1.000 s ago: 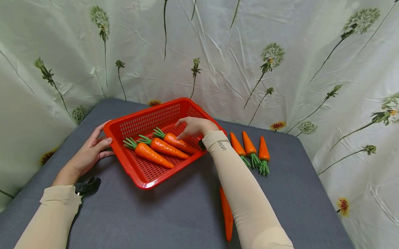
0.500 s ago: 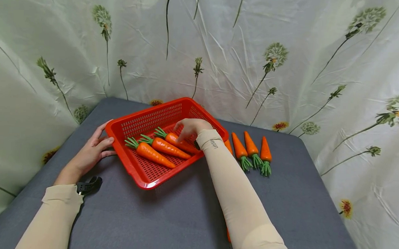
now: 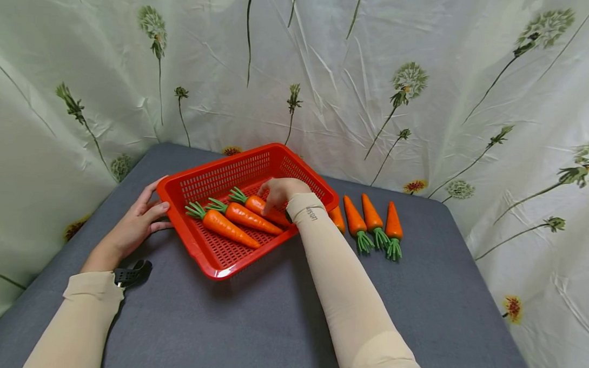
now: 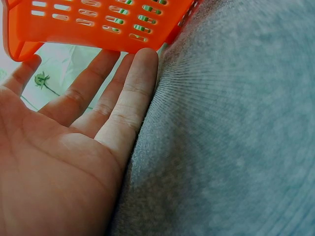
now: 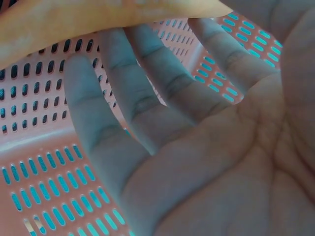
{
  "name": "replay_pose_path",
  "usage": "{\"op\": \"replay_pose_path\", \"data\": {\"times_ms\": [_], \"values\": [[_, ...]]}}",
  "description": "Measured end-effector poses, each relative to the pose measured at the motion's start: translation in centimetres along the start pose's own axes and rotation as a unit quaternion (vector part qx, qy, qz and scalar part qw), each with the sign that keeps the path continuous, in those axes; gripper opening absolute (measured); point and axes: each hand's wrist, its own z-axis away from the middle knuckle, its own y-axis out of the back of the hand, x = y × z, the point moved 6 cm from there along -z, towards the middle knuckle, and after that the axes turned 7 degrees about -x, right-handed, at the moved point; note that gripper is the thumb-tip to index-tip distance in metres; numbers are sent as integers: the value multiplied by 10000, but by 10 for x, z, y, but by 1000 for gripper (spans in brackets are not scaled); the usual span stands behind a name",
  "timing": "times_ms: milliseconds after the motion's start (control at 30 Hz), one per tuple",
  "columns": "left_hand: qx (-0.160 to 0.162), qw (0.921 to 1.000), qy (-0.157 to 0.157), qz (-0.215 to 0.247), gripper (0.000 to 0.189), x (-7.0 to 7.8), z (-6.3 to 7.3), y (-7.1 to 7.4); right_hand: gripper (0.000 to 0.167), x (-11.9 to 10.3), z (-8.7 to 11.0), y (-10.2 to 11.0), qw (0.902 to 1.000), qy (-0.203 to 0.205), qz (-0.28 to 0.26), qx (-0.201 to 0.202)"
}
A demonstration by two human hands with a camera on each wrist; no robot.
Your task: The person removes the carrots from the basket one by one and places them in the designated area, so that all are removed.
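A red slotted plastic basket [image 3: 212, 275] stands at an angle on the grey cloth. Three orange carrots with green tops lie in it: the near carrot [image 3: 227, 229], the middle carrot [image 3: 249, 219] and the far carrot [image 3: 255, 205]. My right hand [image 3: 280, 194] reaches down inside and holds the far carrot. In the right wrist view the fingertips [image 5: 112, 37] meet the underside of that carrot [image 5: 98, 19], with the thumb side at the upper right. On the left, my left hand [image 3: 138, 222] rests straight fingers [image 4: 140, 73] against the basket's outer wall and rim.
Right of the basket, several more carrots [image 3: 355, 221] lie in a row with green tops toward me. The right sleeve [image 3: 349, 294] crosses over the table [image 3: 211, 332]. A pale curtain with dandelion prints [image 3: 327, 71] hangs close behind the table.
The right forearm has swung a little left, hiding the carrot on the front cloth and uncovering another beside the basket. The right hand has sunk slightly lower. The left hand stays at the rim.
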Motion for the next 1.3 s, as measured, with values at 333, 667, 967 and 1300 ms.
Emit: {"op": "replay_pose_path", "data": {"times_ms": [333, 667, 967, 1300], "values": [[-9, 9999, 27, -140, 69, 1, -1, -2, 57, -4, -1, -2, 9991, -150, 396, -80], [35, 9999, 51, -103, 70, 1, 0, -1, 58, -2, 0, -4, 9997, -159, 205, 7], [26, 10000, 65, -37, 70, 0, 0, 0, 58, -5, 1, 1, 9999, 84, 138, 62], [20, 9999, 5, -154, 71, 1, 1, -1, 58, -6, 10, 11, 9974, 522, -378, 333]]}}
